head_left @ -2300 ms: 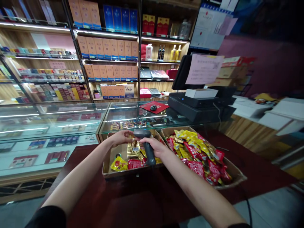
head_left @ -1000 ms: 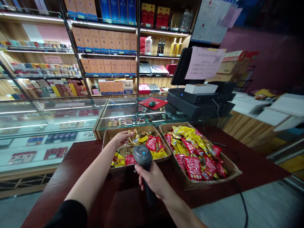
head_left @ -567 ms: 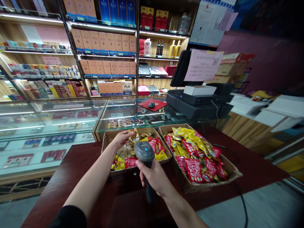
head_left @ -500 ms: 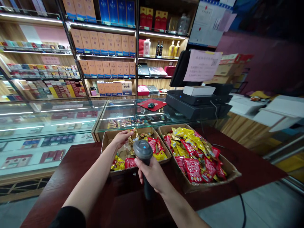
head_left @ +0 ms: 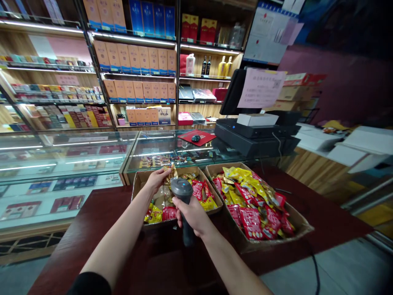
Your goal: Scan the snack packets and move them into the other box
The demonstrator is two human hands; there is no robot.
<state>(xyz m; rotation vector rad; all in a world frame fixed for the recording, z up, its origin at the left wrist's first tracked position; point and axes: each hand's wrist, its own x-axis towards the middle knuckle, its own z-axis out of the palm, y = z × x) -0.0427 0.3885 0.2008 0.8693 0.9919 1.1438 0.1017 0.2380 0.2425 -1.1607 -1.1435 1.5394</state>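
Two grips are occupied: a barcode scanner (head_left: pixel 183 190) is clenched by the right grip (head_left: pixel 192 215), and a gold snack packet (head_left: pixel 170 174) is pinched by the left grip (head_left: pixel 157 179) above a cardboard box (head_left: pixel 213 196) on the dark red surface (head_left: pixel 92 221).

The barcode scanner (head_left: pixel 181 196) is charcoal grey with a small blue light on top, and the gold foil packet (head_left: pixel 170 174) beside it glints. Red and yellow snack packets (head_left: pixel 251 215) lie in a jumbled patchwork inside brown cardboard trays (head_left: pixel 270 242) on a dark maroon counter (head_left: pixel 92 221), with a red mouse mat (head_left: pixel 187 136) beyond.
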